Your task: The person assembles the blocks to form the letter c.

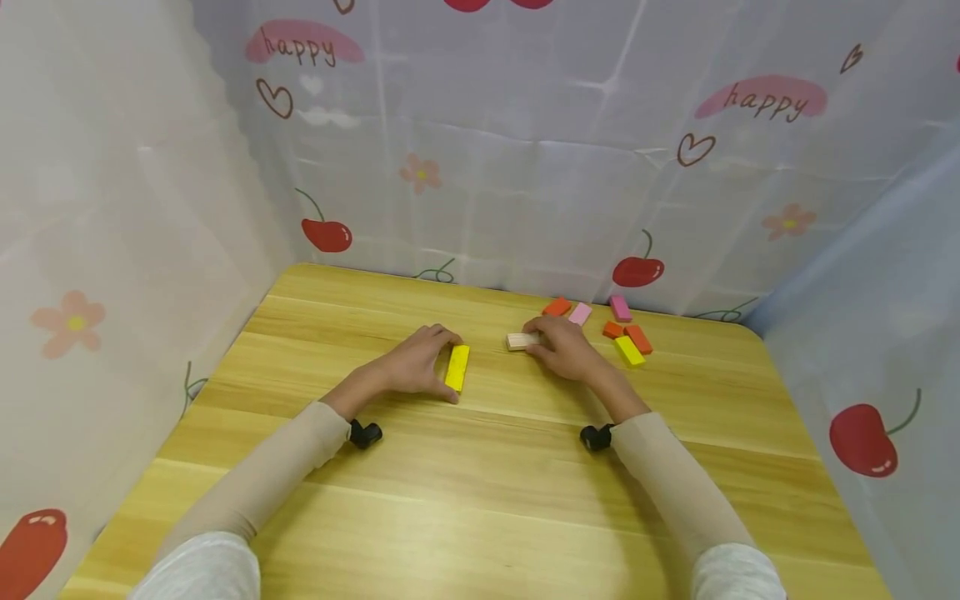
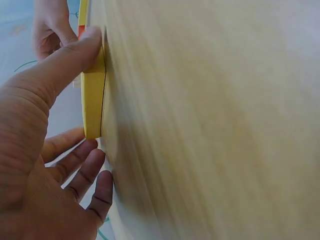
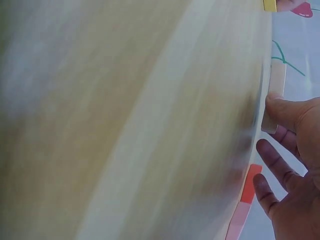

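Note:
My left hand (image 1: 447, 367) pinches a yellow block (image 1: 457, 367) lengthwise on the wooden table (image 1: 480, 483), with curled fingers at its far end and the thumb at its near end. In the left wrist view the thumb (image 2: 70, 55) presses one end of the yellow block (image 2: 93, 100), and the fingers (image 2: 80, 162) sit by the other end. My right hand (image 1: 537, 338) holds the right end of a pale natural-wood block (image 1: 519, 341). In the right wrist view the thumb (image 3: 285, 107) lies on that block (image 3: 275, 85), and the other fingers (image 3: 272, 157) are spread below it.
Several loose blocks lie at the back right: an orange one (image 1: 557, 307), two pink ones (image 1: 580, 313) (image 1: 620, 308), two more orange ones (image 1: 612, 329) (image 1: 639, 338) and a yellow one (image 1: 629, 351). Printed plastic sheeting (image 1: 525, 167) walls the table on three sides.

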`<state>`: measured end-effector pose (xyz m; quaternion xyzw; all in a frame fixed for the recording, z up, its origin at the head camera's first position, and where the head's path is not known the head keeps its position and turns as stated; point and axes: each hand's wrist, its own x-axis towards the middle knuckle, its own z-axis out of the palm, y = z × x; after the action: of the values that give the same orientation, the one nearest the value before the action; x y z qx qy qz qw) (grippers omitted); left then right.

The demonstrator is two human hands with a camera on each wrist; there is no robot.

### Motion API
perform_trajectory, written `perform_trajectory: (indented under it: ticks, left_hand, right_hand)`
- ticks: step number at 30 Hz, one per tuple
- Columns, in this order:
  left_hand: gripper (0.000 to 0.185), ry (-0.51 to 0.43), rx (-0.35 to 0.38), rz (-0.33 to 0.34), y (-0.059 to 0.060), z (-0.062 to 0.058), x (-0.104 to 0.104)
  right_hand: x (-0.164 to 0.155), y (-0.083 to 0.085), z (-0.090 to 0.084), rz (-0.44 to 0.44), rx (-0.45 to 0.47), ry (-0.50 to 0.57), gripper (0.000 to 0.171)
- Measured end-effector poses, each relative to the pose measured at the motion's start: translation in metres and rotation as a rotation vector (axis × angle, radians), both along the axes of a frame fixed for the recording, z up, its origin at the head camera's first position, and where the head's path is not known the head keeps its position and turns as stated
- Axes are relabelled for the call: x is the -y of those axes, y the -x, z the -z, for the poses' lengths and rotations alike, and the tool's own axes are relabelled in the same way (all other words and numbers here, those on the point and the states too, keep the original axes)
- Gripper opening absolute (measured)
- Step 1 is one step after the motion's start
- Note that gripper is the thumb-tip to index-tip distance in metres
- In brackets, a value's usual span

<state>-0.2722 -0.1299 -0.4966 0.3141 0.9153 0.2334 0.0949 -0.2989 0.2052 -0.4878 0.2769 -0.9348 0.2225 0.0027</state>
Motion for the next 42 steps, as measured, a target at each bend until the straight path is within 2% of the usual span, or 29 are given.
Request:
perform_trajectory:
  ticks: [3,9,18,24,32,42]
  left_hand:
    - [0.105,-0.028,0.012,0.001,-0.002,0.001,0.003]
    - [0.070,-0.096,0.018,-0.011,-0.009,0.002,0.011]
    - [0.053,-0.082,-0.037,0.029,-0.017,0.000,0.012]
    - [0.051,-0.073,-0.049,0.045,-0.018,0.002,0.012]
    - [0.052,-0.086,-0.009,0.022,-0.019,0.003,0.015]
    - [0.054,-0.041,0.016,0.034,-0.016,-0.001,0.016]
  right_hand:
    - [0.003,0.000,0.001,-0.010,0.004,0.003,0.033]
    - [0.010,0.003,0.002,-0.033,0.022,0.022,0.033]
    - [0.022,0.008,0.003,-0.050,0.060,0.056,0.033]
    - [0.031,0.009,0.002,-0.052,0.055,0.038,0.033]
    - [0.043,0.013,0.000,-0.047,0.089,0.027,0.033]
    - [0.060,0.023,-0.002,-0.090,0.089,-0.006,0.030]
